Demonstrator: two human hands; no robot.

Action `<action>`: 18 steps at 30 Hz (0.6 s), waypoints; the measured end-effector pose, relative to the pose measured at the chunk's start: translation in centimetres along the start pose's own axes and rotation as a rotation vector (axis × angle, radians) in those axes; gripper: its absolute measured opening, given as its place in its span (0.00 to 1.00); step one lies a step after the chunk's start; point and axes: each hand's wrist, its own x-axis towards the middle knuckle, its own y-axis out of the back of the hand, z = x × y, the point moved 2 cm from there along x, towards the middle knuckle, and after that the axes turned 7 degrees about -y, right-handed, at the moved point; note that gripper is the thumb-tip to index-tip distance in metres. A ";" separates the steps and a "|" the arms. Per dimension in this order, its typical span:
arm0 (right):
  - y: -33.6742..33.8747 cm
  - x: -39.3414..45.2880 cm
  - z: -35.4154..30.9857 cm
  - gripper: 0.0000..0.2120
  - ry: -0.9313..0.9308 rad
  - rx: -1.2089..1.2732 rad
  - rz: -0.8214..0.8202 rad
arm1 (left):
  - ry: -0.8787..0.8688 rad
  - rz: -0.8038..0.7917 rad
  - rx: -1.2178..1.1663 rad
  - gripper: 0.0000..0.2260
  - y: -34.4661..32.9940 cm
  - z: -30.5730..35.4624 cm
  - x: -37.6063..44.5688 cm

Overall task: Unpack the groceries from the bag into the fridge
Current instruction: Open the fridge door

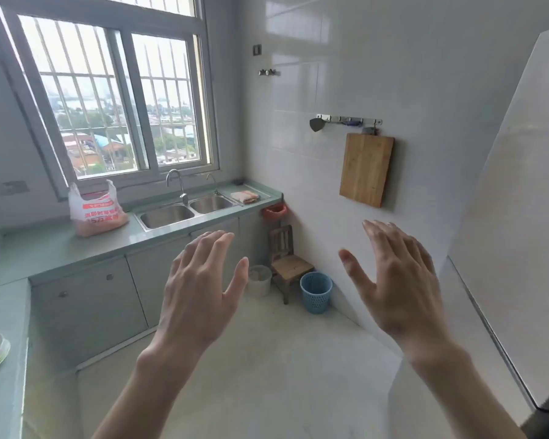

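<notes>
bag (97,210), white and red plastic, upright on the counter (54,248) under the window, left of the sink; lies ahead and leftward of both hands; left hand (197,289) nearer; right hand (396,286) farther; both spread, empty; fridge (514,217) at right.

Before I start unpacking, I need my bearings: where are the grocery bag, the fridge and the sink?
grocery bag (97,213): head view, on its printed front.
fridge (517,198): head view, on its white side panel.
sink (167,215): head view, on the left basin.
</notes>
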 end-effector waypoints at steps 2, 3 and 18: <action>-1.1 0.8 0.3 0.37 0.007 0.002 -0.012 | 0.001 -0.010 -0.033 0.24 -1.2 -0.2 1.2; -1.8 1.2 0.7 0.37 0.011 -0.006 -0.003 | -0.004 -0.012 -0.028 0.24 -2.1 -0.4 1.8; -12.1 13.3 8.4 0.33 0.046 -0.040 -0.008 | -0.039 -0.064 0.041 0.24 -16.7 -0.3 14.9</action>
